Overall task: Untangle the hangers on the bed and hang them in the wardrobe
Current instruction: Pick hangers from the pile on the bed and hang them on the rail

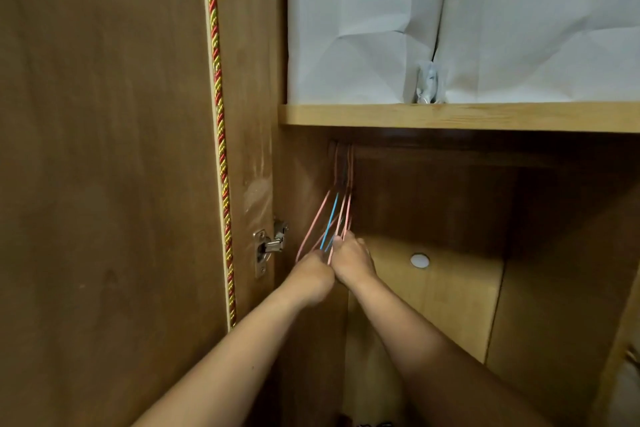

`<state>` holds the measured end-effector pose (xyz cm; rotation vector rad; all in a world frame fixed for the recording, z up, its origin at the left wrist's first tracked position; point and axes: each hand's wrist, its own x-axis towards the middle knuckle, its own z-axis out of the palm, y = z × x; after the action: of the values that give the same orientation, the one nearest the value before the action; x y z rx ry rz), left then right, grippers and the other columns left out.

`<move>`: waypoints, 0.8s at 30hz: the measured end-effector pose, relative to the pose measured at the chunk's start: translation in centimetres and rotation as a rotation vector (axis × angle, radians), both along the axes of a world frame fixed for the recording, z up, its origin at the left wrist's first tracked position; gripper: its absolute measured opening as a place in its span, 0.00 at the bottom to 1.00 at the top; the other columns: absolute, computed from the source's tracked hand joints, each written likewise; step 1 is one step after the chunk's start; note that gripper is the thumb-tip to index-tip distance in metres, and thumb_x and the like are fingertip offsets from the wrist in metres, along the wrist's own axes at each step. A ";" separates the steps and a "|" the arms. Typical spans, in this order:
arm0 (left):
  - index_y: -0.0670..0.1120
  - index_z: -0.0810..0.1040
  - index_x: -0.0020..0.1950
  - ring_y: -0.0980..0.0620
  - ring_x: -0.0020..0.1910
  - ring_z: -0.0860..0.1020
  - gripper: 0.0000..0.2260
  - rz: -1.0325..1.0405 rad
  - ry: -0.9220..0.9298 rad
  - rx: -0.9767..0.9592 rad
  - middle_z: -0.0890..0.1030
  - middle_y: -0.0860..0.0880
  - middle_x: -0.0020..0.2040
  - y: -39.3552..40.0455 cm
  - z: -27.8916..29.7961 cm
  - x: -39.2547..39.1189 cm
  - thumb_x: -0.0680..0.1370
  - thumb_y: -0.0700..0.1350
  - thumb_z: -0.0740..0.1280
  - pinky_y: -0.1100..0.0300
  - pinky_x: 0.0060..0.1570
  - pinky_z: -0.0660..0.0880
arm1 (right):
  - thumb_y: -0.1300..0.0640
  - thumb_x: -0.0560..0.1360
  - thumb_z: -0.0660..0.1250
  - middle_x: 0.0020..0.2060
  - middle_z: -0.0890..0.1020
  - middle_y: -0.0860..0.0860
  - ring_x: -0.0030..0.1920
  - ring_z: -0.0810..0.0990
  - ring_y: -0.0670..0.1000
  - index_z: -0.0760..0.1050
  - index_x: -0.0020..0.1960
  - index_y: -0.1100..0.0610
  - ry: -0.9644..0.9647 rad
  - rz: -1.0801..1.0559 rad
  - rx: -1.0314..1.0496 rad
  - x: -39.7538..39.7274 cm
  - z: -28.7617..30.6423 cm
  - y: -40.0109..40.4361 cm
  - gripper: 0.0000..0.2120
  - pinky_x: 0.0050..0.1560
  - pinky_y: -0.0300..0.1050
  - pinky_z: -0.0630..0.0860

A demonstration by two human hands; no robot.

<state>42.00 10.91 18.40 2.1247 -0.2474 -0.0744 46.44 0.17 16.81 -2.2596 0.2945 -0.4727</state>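
Several thin wire hangers, pink ones (341,210) and a blue one (331,218), hang in a tight bunch at the left end of the wardrobe's lower compartment, their tops hidden in shadow under the wooden shelf (450,116). My left hand (311,279) is closed around the lower wires of the bunch. My right hand (351,258) grips the wires right beside it, knuckles touching the left hand. Both forearms reach in from below. The bed is out of view.
The open wardrobe door (104,166) with a red and gold cord trim (220,149) stands at the left, its metal hinge (270,246) near my hands. White paper-wrapped bundles (450,21) sit on the shelf above. A round white disc (419,260) is on the back panel.
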 end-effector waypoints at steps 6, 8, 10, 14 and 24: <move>0.45 0.75 0.69 0.42 0.56 0.81 0.18 0.035 0.012 -0.029 0.81 0.46 0.53 0.9 -0.5 -0.9 0.80 0.36 0.59 0.60 0.45 0.73 | 0.46 0.83 0.50 0.67 0.73 0.63 0.68 0.70 0.62 0.64 0.74 0.55 -0.014 0.041 0.062 -1.8 -1.0 -0.4 0.23 0.67 0.51 0.66; 0.45 0.77 0.67 0.42 0.54 0.82 0.17 0.038 0.036 -0.040 0.83 0.45 0.53 1.1 -1.1 -1.6 0.79 0.36 0.59 0.57 0.46 0.75 | 0.46 0.84 0.50 0.71 0.70 0.61 0.72 0.66 0.60 0.62 0.76 0.56 -0.020 0.052 0.112 -3.2 -1.7 -0.6 0.24 0.70 0.50 0.63; 0.47 0.80 0.62 0.45 0.50 0.83 0.14 0.029 0.077 -0.058 0.85 0.45 0.52 1.2 -2.0 -2.7 0.80 0.38 0.61 0.56 0.47 0.78 | 0.46 0.84 0.49 0.74 0.67 0.59 0.75 0.62 0.59 0.60 0.78 0.57 -0.009 0.038 0.156 -4.6 -2.9 -0.8 0.26 0.73 0.51 0.60; 0.50 0.79 0.60 0.51 0.43 0.82 0.13 0.140 0.157 -0.105 0.83 0.50 0.46 0.8 -4.4 -6.1 0.81 0.37 0.60 0.56 0.47 0.80 | 0.48 0.84 0.52 0.73 0.69 0.59 0.73 0.66 0.59 0.63 0.76 0.57 0.076 0.039 0.207 -7.2 -6.3 -1.7 0.24 0.72 0.51 0.63; 0.45 0.80 0.53 0.49 0.40 0.79 0.09 0.597 0.279 -0.303 0.82 0.47 0.43 4.8 -15.2 -25.4 0.80 0.36 0.62 0.59 0.37 0.73 | 0.61 0.80 0.59 0.61 0.76 0.53 0.62 0.76 0.56 0.75 0.63 0.56 0.371 0.510 0.168 -21.0 -15.3 4.1 0.14 0.61 0.44 0.72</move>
<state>16.62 15.75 3.22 1.7817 0.5109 0.0175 25.44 4.29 1.50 -2.1396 -0.0632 0.2315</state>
